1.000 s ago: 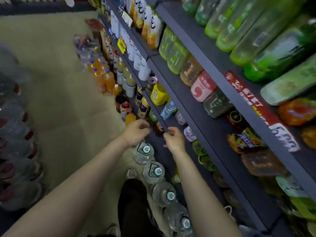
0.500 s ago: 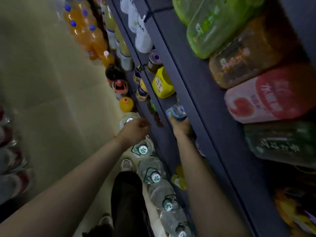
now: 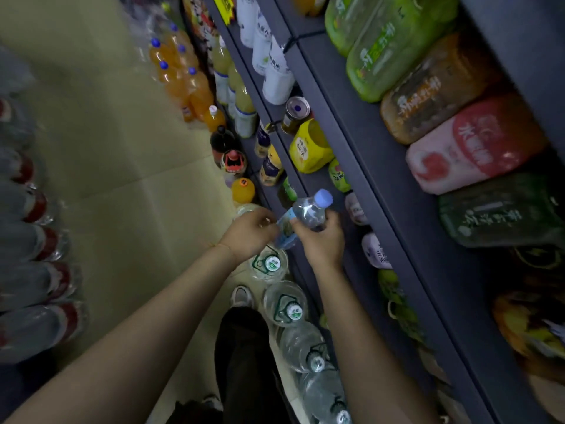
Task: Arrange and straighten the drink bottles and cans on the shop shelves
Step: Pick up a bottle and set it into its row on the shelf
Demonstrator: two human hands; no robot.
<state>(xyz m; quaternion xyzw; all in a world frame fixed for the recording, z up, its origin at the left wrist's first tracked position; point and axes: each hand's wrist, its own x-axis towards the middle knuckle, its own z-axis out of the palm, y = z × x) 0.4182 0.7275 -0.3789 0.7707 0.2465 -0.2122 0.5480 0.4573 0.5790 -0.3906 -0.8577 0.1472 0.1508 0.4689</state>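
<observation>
mostly the frame is filled by the dark shelving [image 3: 382, 142], running from lower right up toward top centre, its tiers packed with drinks seen from above. along the floor [image 3: 101, 148] at its foot stands a row of large water jugs [image 3: 286, 304] with green-and-white caps, and further up the aisle a cluster of orange soda bottles [image 3: 186, 84].

smaller, on the middle tier, sit a yellow carton [image 3: 308, 148] and just beyond it a can [image 3: 295, 113] showing its silver top.

smallest and central is the water bottle [image 3: 302, 215], clear with a pale blue cap, held in the air off the shelf edge, between both hands and above the jugs. its long axis is tilted, cap up and toward the shelf, base down and toward the aisle. the right hand [image 3: 321, 243] has its fingers curled round the upper body below the cap; the left hand [image 3: 250, 231] grips the lower, labelled end. the right hand is the nearer to the shelf, so i judge it the likelier one to set the bottle back upright in the gap near the small green bottle [image 3: 337, 179].

hard to tell: the left fingertips are blurred against the label, the bottle's base is hidden behind that hand, and the lower tiers at right are too dark to read.
</observation>
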